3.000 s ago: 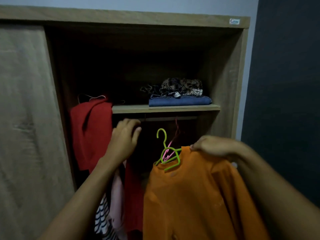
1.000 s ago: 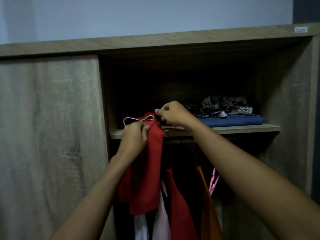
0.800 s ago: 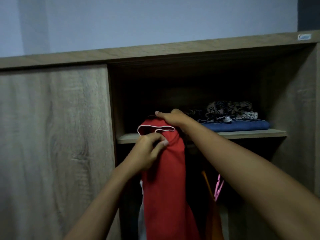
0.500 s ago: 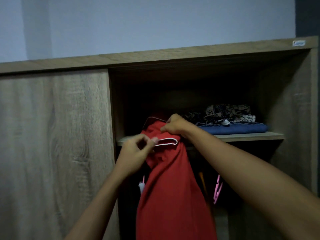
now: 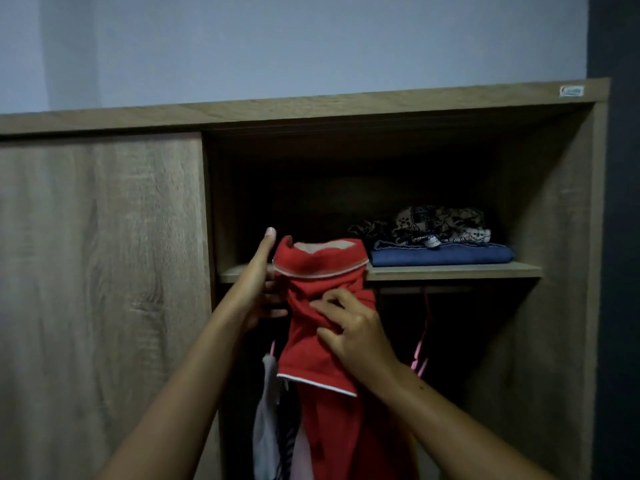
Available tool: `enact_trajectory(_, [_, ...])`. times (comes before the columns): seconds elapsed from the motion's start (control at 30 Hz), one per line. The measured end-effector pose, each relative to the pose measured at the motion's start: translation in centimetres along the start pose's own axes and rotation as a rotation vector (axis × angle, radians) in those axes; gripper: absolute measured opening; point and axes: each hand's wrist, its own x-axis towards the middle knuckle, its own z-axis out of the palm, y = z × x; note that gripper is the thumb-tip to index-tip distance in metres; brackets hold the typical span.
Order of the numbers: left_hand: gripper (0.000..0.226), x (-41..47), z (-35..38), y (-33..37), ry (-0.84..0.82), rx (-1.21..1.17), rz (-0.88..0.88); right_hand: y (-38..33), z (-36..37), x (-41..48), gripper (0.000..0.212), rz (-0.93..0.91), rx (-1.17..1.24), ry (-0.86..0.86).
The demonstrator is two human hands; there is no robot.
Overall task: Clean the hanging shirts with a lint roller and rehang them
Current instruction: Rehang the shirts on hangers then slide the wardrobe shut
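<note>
A red shirt (image 5: 322,341) with white trim hangs bunched in front of the open wardrobe, its collar raised level with the shelf. My left hand (image 5: 258,285) holds the shirt's left side just below the collar, thumb pointing up. My right hand (image 5: 349,327) pinches the red fabric at the front, fingers curled into the folds. More of the red cloth drops below between my forearms. No lint roller is visible. The shirt's hanger is hidden by the fabric.
The wardrobe shelf (image 5: 450,270) carries a folded blue garment (image 5: 440,254) with a patterned one (image 5: 440,225) on top. A pink hanger (image 5: 420,348) hangs at the right, pale and striped clothes (image 5: 273,427) at the lower left. A closed sliding door (image 5: 100,271) fills the left.
The orange shirt went back into the wardrobe. Both hands took the red shirt from the shelf edge; my right hand dropped from the collar to the front and the collar now stands open.
</note>
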Motion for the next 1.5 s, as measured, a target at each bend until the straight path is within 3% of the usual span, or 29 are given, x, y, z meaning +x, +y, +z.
enact_trajectory(0.17, [0.036,-0.9,2.8,-0.3,0.142,0.076,0.083,0.6,-0.7,-2.9,0.044,-0.046,-0.124,-0.034])
enact_trajectory(0.27, [0.019,-2.0,4.3,-0.9,0.125,0.074,0.124,0.3,-1.7,-4.3,0.047,0.017,-0.115,-0.093])
enact_trajectory(0.43, [0.022,-2.8,6.9,-2.0,0.055,0.041,0.168,-1.7,-6.8,-4.4,0.038,0.155,0.091,-0.372])
enact_trajectory(0.5, [0.027,-3.3,7.9,-2.8,0.03,0.024,0.174,-2.5,-9.7,-4.2,0.034,0.159,0.169,-0.328])
enact_trajectory(0.63, [0.031,-4.9,10.2,-4.2,-0.06,0.031,0.174,-1.4,-14.0,-3.6,0.008,0.108,0.161,-0.025])
enact_trajectory(0.77, [0.036,-6.9,12.3,-4.6,-0.188,0.085,0.154,1.4,-15.1,-3.4,0.048,0.161,-0.01,-0.244])
enact_trajectory(0.83, [0.033,-8.2,13.1,-4.5,-0.256,0.109,0.158,2.1,-15.1,-3.6,0.053,0.154,-0.016,-0.323])
enact_trajectory(0.93, [0.036,-9.3,13.3,-4.8,-0.281,0.151,0.185,2.4,-15.8,-3.7,0.039,0.132,0.042,-0.31])
enact_trajectory(1.03, [0.055,-10.3,13.3,-5.6,-0.283,0.195,0.194,2.1,-16.7,-3.8,0.023,0.097,0.08,-0.324])
enact_trajectory(1.17, [0.047,-12.4,14.5,-6.8,-0.31,0.182,0.199,1.1,-17.3,-4.5,0.017,0.114,0.135,-0.415])
enact_trajectory(1.23, [0.035,-13.3,14.9,-7.1,-0.344,0.176,0.31,0.7,-17.7,-4.7,0.015,0.141,0.169,-0.372])
enact_trajectory(1.33, [0.049,-14.1,14.8,-8.6,-0.192,0.453,0.485,0.5,-18.5,-5.3,0.015,0.208,0.183,-0.27])
enact_trajectory(1.5, [0.036,-15.1,14.7,-12.2,0.025,0.757,0.474,1.0,-20.4,-7.0,0.023,0.366,0.178,-0.05])
